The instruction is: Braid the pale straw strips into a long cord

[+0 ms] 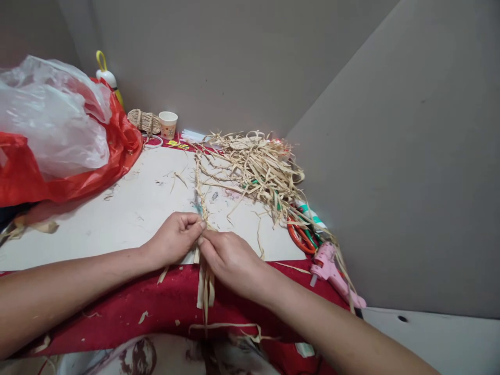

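Observation:
A long narrow braid of pale dried straw [200, 190] runs up the white board from between my hands. My left hand [177, 237] is closed in a pinch on the braid near the board's front edge. Right beside it, my right hand [230, 258] is closed on the same braid, thumb and forefinger at its lower end. Loose strands [205, 291] hang below my fingers over the red cloth. The fingertips of both hands nearly meet, and the exact grip of each finger is partly hidden.
A heap of loose straw [261, 164] covers the board's back right. Near it are orange-handled scissors [300, 237] and a pink glue gun [328, 268]. Plastic bags [58, 125] fill the left. Behind stand a paper cup [168, 125] and a woven straw piece [144, 121]. Grey walls rise behind and right.

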`<state>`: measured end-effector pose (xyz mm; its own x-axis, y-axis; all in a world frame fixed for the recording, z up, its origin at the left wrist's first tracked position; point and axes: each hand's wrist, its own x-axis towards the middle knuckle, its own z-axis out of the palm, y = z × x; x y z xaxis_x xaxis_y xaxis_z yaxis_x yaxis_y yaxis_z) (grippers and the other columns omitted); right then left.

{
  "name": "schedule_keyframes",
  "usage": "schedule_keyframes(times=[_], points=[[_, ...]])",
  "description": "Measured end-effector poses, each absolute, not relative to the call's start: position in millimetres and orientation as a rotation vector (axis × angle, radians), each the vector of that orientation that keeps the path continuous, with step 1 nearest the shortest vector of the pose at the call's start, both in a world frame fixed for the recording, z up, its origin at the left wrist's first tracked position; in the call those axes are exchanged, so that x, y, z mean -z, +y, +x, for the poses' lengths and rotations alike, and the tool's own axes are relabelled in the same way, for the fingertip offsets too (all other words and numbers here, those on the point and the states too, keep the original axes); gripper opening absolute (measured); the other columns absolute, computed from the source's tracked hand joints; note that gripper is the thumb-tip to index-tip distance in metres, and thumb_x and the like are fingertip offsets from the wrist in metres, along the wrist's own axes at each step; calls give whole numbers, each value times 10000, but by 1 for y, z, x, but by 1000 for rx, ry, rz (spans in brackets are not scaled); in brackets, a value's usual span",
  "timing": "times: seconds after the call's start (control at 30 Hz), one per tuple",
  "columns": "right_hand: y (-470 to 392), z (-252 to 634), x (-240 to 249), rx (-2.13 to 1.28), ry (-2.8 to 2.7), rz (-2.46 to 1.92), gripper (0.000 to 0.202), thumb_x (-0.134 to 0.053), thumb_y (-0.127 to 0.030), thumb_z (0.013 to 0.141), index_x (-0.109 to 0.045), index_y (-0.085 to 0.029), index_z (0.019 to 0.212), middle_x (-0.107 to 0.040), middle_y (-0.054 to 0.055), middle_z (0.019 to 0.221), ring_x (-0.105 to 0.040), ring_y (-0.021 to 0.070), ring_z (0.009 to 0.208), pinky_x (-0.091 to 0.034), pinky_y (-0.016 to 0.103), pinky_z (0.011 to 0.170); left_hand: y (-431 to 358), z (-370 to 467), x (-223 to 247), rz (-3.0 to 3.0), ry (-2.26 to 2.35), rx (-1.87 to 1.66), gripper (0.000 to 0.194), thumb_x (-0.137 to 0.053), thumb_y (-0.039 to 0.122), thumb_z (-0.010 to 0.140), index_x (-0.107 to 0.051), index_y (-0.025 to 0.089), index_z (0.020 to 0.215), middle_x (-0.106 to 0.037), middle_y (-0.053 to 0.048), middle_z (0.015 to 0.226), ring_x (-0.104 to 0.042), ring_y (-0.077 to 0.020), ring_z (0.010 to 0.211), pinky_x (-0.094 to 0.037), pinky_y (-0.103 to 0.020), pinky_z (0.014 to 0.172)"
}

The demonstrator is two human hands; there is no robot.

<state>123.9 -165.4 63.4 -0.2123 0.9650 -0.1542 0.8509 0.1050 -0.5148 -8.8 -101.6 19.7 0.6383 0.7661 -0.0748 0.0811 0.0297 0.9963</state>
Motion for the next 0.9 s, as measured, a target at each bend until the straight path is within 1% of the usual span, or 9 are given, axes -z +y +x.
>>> schedule_keyframes(times=[0.13, 0.23, 0.3, 0.37, 0.43, 0.57, 0.7, 0.8, 0.9], points=[[-164, 149, -83, -982, -1900, -1696, 477, -357, -463, 912, -564, -150, 617, -549, 22, 569, -467, 108, 509, -329, 226, 491, -100, -12, -25, 1430, 719, -546, 293, -493, 374, 813, -518, 138, 641, -461, 48, 552, -367, -63, 502, -315, -184, 501], [-156, 165, -81, -1052, -1544, -1655, 402, -431, -495, 878, -610, -146, 789, -577, 16, 589, -490, 104, 487, -336, 205, 438, -99, -13, -27, 1416, 682, -458, 283, -486, 375, 823, -547, 137, 681, -473, 49, 555, -359, -59, 487, -309, -179, 486], [-150, 168, -69, -1321, -1436, -1572, 345, -487, -482, 856, -583, -160, 934, -551, -22, 525, -457, 93, 419, -302, 190, 394, -98, -13, -27, 1446, 675, -444, 271, -485, 359, 827, -547, 138, 684, -467, 53, 549, -356, -58, 487, -312, -176, 489], [-145, 166, -55, -1663, -1371, -1407, 319, -505, -466, 852, -558, -158, 919, -502, -54, 476, -382, 68, 362, -263, 179, 376, -99, -13, -26, 1491, 659, -437, 259, -468, 328, 838, -546, 137, 682, -492, 44, 568, -384, -62, 509, -329, -175, 510], [-142, 162, -43, -1857, -1300, -1251, 314, -524, -457, 846, -541, -144, 824, -496, -53, 519, -314, 38, 365, -226, 173, 377, -99, -13, -25, 1542, 648, -425, 247, -435, 280, 846, -552, 134, 685, -532, 28, 611, -420, -68, 547, -347, -178, 539], [-140, 161, -30, -1971, -1240, -1170, 347, -555, -478, 824, -513, -139, 760, -408, -72, 529, -238, 33, 412, -161, 185, 391, -99, -15, -23, 1717, 723, -448, 221, -412, 211, 829, -501, 147, 637, -465, 46, 581, -391, -66, 549, -324, -175, 536], [-140, 163, -24, -2041, -1237, -1172, 364, -630, -482, 761, -523, -134, 744, -385, -76, 535, -252, 39, 440, -180, 191, 412, -99, -16, -24, 1963, 781, -455, 228, -397, 194, 824, -473, 156, 612, -439, 48, 556, -387, -71, 536, -298, -186, 528], [-143, 163, -23, -2001, -1298, -1199, 357, -581, -480, 800, -539, -131, 740, -428, -55, 561, -291, 46, 455, -211, 191, 425, -99, -17, -27, 2106, 783, -443, 219, -404, 173, 819, -493, 158, 620, -470, 41, 550, -396, -71, 520, -288, -192, 531], [-145, 159, -25, -1995, -1282, -1201, 345, -515, -465, 845, -531, -141, 729, -444, -51, 562, -267, 44, 430, -196, 192, 409, -99, -18, -30, 2187, 783, -440, 225, -406, 180, 831, -495, 162, 625, -476, 36, 550, -396, -71, 515, -287, -194, 540]])
